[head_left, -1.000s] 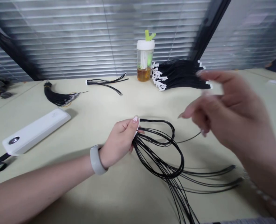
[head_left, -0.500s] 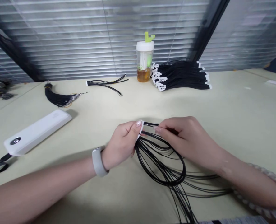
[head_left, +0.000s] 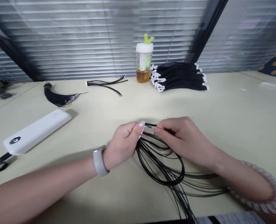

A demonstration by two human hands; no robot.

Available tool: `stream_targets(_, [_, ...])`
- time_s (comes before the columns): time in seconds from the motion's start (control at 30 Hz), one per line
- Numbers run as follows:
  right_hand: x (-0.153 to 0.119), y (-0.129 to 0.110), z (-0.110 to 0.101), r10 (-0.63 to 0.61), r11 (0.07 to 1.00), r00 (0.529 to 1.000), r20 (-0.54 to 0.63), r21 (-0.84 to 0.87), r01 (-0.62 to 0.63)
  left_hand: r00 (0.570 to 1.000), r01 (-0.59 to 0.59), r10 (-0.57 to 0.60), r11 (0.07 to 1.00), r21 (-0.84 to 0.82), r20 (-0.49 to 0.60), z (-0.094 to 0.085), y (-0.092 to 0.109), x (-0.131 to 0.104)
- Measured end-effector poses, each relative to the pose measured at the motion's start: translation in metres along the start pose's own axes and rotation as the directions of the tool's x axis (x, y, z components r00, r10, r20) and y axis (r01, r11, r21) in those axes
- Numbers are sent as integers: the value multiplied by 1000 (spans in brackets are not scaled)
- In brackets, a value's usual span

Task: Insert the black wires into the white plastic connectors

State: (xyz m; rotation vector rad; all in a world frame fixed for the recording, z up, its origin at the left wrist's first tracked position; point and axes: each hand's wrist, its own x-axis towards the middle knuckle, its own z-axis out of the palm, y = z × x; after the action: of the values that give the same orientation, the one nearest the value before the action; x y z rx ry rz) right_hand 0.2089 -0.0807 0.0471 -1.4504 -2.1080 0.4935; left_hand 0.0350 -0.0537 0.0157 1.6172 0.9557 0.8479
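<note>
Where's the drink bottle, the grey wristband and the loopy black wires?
Drink bottle (head_left: 143,63): head view, on its see-through side.
Grey wristband (head_left: 101,163): head view, on the strap.
Loopy black wires (head_left: 172,182): head view, on the loop's lower bend.

no text legible, faint marking (head_left: 55,114) on white power bank (head_left: 37,132), green print (head_left: 140,68) on bottle (head_left: 143,77), both unreadable

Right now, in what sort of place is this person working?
Probably a cable workshop, indoors: the table bears a pile of black cables with white ends, and window blinds hang behind it.
</note>
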Motion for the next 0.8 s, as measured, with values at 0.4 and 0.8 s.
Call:
stream_targets(0.4, [-1, 0, 1, -11, 1000, 1000, -8, 23, 11, 1000, -13, 14, 997, 70, -19, 0, 1, 1])
stream_targets(0.8, [-1, 0, 0, -9, 995, 998, 70, 103, 1, 999, -11, 15, 994, 108, -38, 1, 4, 1])
